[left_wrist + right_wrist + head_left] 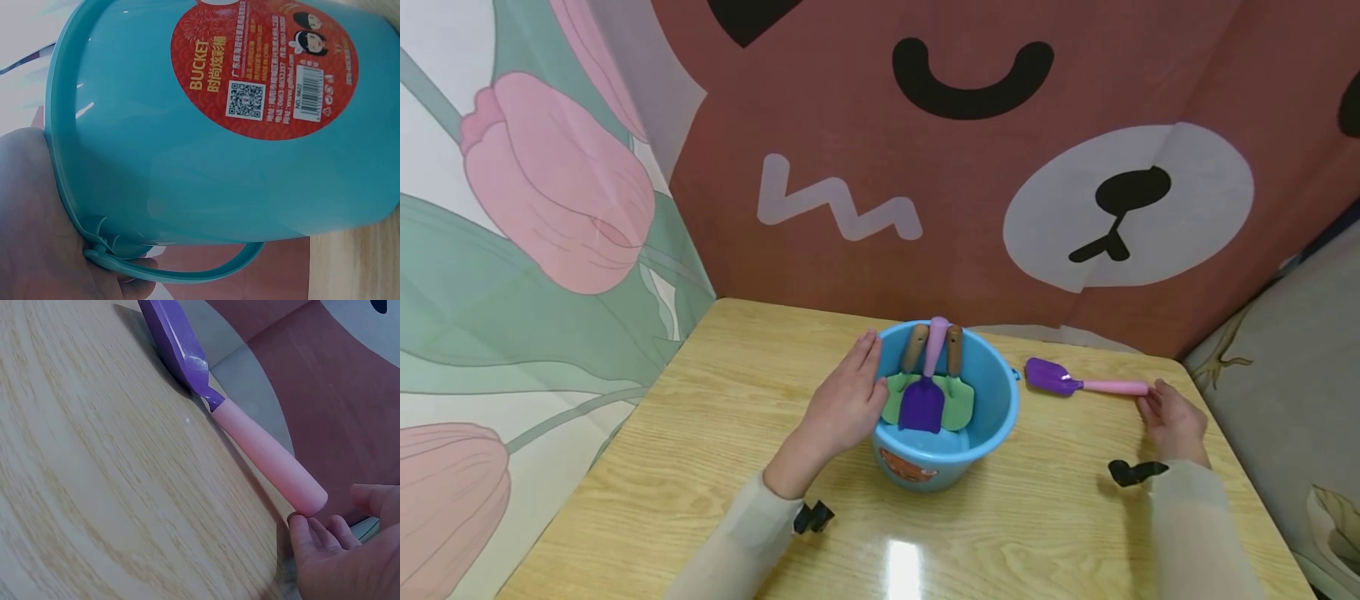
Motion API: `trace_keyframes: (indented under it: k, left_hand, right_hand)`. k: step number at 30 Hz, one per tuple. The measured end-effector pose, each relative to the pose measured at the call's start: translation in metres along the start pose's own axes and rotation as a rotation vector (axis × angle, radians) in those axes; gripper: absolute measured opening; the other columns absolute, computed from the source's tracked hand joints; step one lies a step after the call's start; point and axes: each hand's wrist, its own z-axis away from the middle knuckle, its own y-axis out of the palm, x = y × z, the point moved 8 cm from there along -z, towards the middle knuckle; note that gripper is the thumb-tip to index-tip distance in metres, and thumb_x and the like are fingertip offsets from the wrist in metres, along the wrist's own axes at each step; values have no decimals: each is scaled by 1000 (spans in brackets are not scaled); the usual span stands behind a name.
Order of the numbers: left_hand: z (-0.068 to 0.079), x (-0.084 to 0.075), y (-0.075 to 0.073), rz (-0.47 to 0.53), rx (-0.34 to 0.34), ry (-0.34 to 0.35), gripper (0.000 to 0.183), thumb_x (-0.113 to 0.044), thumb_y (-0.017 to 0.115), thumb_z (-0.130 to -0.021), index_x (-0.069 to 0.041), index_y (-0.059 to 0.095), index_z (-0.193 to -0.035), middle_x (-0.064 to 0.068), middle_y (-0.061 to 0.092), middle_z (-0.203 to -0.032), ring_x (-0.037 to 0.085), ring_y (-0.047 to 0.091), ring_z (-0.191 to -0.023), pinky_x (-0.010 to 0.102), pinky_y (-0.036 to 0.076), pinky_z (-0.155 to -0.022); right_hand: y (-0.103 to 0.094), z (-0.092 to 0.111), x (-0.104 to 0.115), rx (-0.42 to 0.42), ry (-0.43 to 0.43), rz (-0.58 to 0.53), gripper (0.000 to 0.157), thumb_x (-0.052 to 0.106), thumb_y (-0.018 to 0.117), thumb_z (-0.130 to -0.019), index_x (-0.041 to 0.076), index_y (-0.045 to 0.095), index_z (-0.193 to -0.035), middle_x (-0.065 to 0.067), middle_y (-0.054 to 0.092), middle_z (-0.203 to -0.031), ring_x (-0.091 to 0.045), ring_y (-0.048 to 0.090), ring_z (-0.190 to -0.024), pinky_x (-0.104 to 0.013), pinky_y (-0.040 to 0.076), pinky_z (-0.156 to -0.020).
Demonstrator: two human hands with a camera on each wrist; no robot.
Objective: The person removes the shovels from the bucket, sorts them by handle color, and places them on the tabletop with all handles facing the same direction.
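Right hand (1176, 425): fingers (301, 532) loosely bent, not wrapped; right wrist view shows one fingertip touching the butt end of the pink handle (269, 459), thumb apart from it. Head view doesn't separate that contact clearly. Handle belongs to the purple-bladed toy shovel (1063, 380), lying on the desk (760, 367) just right of the bucket, blade toward it, so the shovel extends leftward from the fingertips.

Left hand (842, 408): fingers extended, laid along the rim of the blue plastic bucket (1006, 417), left side, not clenched. Left wrist view adds the bail (187, 276) beside that hand and the red "BUCKET" label (265, 69) with QR code and barcode; head view catches a label on the front wall only at an angle.

Only head view shows the contents: a second purple shovel (921, 408), pink handle up, overlapping two green-bladed tools (958, 404) with brown handles. Behind the desk, bear-print backdrop (850, 279).
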Motion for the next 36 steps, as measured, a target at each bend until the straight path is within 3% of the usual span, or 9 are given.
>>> trace_keyframes:
  k: [4,7,15,22,36]
  left_hand:
    - [0,0,0,-6,1,-3,62,-30,36,-106,2,27,-158,14,20,-168,30,18,-155,44,24,-124]
    - [0,1,1,-6,-1,-3,61,-30,37,-106,2,28,-157,14,20,-168,30,18,-155,44,23,-124]
    - [0,1,0,-4,0,-6,61,-30,36,-106,1,28,-158,13,20,-168,27,16,-156,42,22,-125]
    - [-1,1,0,-5,9,-16,61,-29,36,-106,2,27,-158,13,20,-168,26,15,-156,42,22,-124]
    - [0,1,1,2,10,-14,61,-30,35,-106,1,27,-158,13,20,-168,28,17,-156,43,23,-124]
  right_hand:
    - [0,-2,2,15,-19,11,26,12,76,-90,23,65,-111,5,69,-76,-5,66,-91,-21,58,-85]
    - [0,-2,3,26,-35,30,17,12,74,-91,21,66,-104,4,68,-78,-5,64,-94,-20,57,-84]
    - [0,2,7,25,-39,28,9,10,71,-93,16,70,-100,1,67,-79,-6,64,-93,-19,57,-84]
    - [3,9,11,59,-44,8,10,8,72,-92,13,68,-99,-3,67,-75,-10,68,-80,-22,60,-79]
    - [10,17,21,89,-113,38,5,6,71,-92,9,69,-90,-4,70,-69,-13,72,-68,-23,61,-72]
